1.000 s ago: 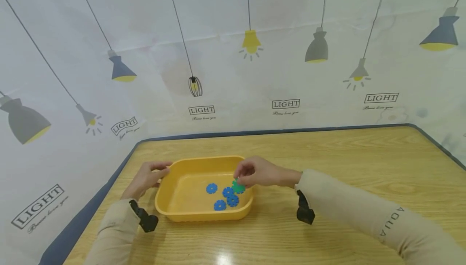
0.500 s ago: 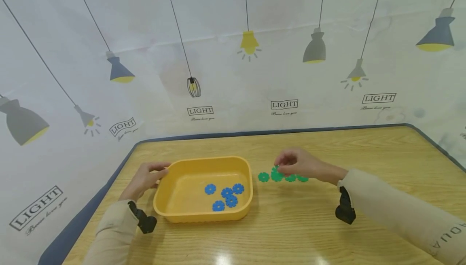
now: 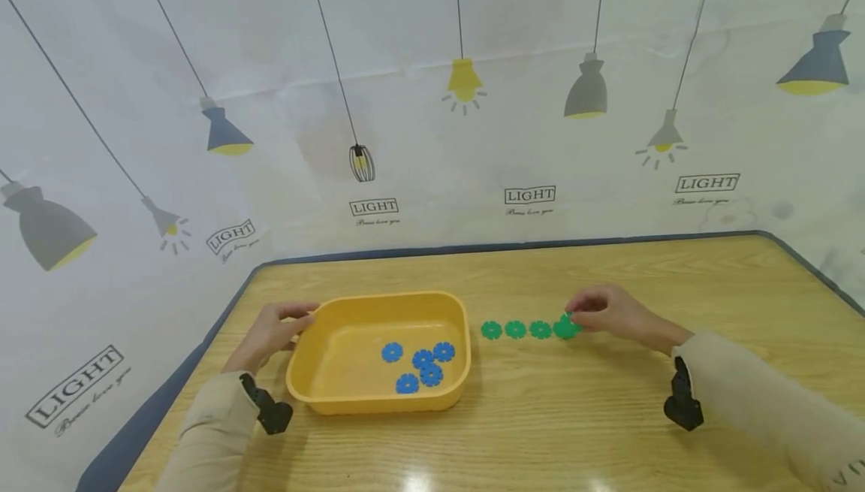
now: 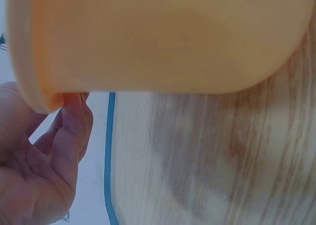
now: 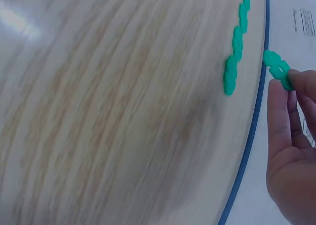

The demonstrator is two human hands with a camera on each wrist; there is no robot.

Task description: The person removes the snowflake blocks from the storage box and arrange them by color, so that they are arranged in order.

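Our left hand [image 3: 270, 333] grips the rim of the yellow tray [image 3: 378, 406], probably to steady it; blue discs [image 3: 408, 384] lie inside; our right hand [image 3: 620, 317] pinches a green disc [image 5: 276, 66] by its edge, likely for control, above the end of a green row [image 3: 540, 330] beside the tray.

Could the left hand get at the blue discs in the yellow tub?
Probably yes: the tub is open on top, and nothing seems to block the way to the blue discs. The left hand holds the tub's edge, though, so it would likely have to let go first.
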